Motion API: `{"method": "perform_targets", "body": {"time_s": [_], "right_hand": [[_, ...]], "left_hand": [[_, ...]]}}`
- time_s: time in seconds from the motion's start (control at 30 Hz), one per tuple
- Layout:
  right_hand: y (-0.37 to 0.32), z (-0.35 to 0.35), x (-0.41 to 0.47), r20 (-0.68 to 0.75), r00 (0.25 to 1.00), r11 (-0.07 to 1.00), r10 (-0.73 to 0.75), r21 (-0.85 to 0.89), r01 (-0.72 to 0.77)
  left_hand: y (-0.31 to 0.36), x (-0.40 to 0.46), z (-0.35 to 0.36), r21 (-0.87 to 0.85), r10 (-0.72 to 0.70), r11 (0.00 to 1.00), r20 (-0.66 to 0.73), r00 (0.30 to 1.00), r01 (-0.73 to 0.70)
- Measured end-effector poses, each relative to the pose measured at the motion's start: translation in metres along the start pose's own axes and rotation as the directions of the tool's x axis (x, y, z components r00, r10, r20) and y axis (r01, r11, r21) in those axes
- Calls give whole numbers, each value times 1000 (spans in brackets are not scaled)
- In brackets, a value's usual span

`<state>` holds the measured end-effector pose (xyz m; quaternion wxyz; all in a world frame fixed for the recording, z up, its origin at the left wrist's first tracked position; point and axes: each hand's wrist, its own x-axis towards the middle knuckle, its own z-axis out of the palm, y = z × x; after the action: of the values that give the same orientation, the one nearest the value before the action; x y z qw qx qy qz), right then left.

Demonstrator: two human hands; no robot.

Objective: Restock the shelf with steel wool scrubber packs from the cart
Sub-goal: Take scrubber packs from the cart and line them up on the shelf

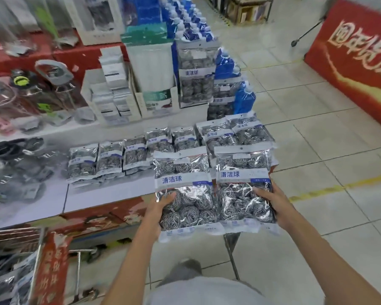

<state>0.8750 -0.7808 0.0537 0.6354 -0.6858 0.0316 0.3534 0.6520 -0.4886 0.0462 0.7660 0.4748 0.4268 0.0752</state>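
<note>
Hands carry two large clear-plastic packs of silvery steel wool scrubbers, each with a white-and-blue label band, side by side above the front edge of the white display surface [110, 192], the shelf being restocked. The left hand [161, 208] curls its fingers over the lower left side of the left pack [184, 190]; the right hand [271, 203] wraps the lower right edge of the right pack [243, 183], so each grip is closed around a bag rather than spread. Beyond the two packs, smaller scrubber packs [110, 159] lie in rows on that surface, with taller ones standing upright behind [195, 73]. The metal cart [15, 260] sits left of and below the packs. The bags look light and springy, their film glossy and likely slippery; holding low at the outer edges, under the bulk, seems safest, since the thin header strips would probably crumple.
</note>
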Motion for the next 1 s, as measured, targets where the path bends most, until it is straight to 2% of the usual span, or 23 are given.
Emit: {"method": "perform_targets", "body": {"time_s": [0.3,0.57,0.7,1.0], "right_hand": [[-44,-74,88,-50,998,998,46,41,-44],[-111,-107,194,-13,996,995,93,-35,-94],[-137,-117,248,-5,996,992,93,-82,-93],[-167,-130,367,73,977,973,201,-126,-191]], "left_hand": [[24,84,87,69,-31,997,-14,999,32],[50,178,170,-2,-29,1000,-43,999,29],[56,219,199,-45,-98,994,-42,994,96],[75,285,258,-112,-203,976,-164,965,187]]}}
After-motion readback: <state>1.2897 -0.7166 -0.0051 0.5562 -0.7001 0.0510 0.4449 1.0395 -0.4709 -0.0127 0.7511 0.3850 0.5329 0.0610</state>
